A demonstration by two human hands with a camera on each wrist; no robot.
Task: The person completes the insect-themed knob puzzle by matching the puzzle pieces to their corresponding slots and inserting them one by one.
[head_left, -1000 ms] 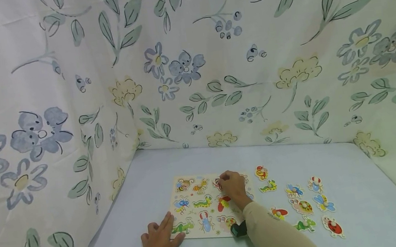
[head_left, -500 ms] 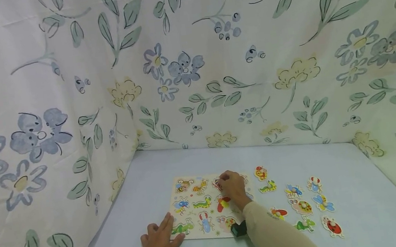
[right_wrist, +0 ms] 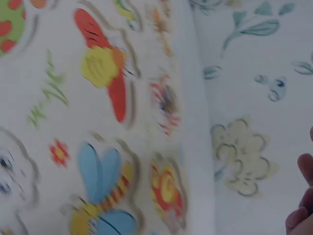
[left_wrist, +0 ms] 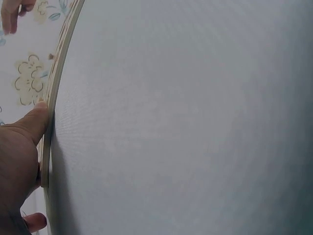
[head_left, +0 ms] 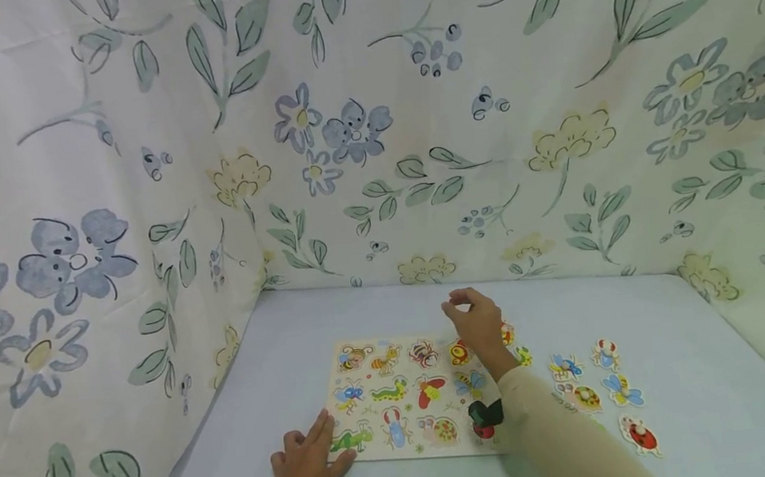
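Note:
A light wooden insect puzzle board (head_left: pixel 370 417) lies flat on the table, with bug pictures in rows. My left hand (head_left: pixel 307 470) rests at its front left corner, fingers on the board and thumb along the near edge; in the left wrist view the thumb (left_wrist: pixel 34 122) touches the board's side. My right hand (head_left: pixel 477 323) hovers over the board's far right corner, thumb and index finger curved toward each other with nothing between them. A spider (head_left: pixel 423 354) shows in the top row, left of that hand. Curled fingertips (right_wrist: pixel 305 171) appear at the right wrist view's edge.
Loose insect pieces lie right of the board: a mosquito (head_left: pixel 565 366), a snail (head_left: pixel 581 398), a beetle (head_left: pixel 605 354), a bee (head_left: pixel 623 390) and a ladybug (head_left: pixel 641 436). The right sleeve (head_left: pixel 568 432) hides others. Floral cloth (head_left: pixel 380 223) stands behind the table.
My right hand has left the spider in the top row and moved up and to the right, uncovering the board's right part. My left hand stays in place.

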